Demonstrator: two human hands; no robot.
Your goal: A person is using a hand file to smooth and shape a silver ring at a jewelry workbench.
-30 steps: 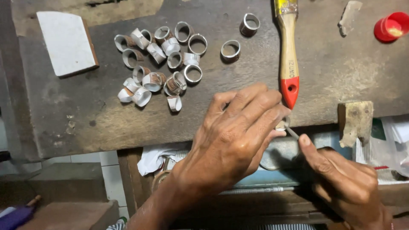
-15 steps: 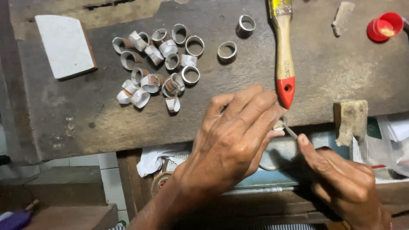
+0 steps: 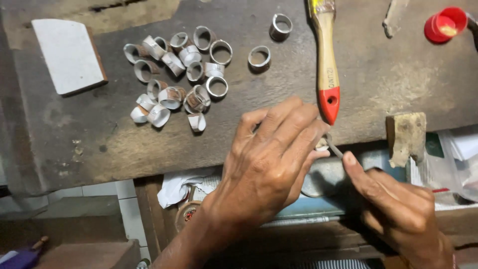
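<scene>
**Small metal ring held at the worktop's front edge**

The small silver metal ring (image 3: 322,145) sits pinched in the fingertips of our left hand (image 3: 269,164), right at the front edge of the dark, worn wooden worktop (image 3: 149,144); only a sliver of it shows past the fingers. Our left hand is curled and closed on it. Our right hand (image 3: 393,199), just to the right of the ring, is closed on a thin grey metal rod (image 3: 334,146), whose tip meets the ring.

Just behind the ring lies a paintbrush with a pale wooden handle and red end (image 3: 327,65), its red tip close to our left fingers. Well behind and to the left of the ring we see a loose cluster of silver metal ring bands (image 3: 174,74). Farther left of those lies a flat white block (image 3: 67,55). To the right of the ring a small rough wooden block (image 3: 407,137) rests on the worktop's edge, and far behind it stands a red plastic cap (image 3: 444,23).
</scene>
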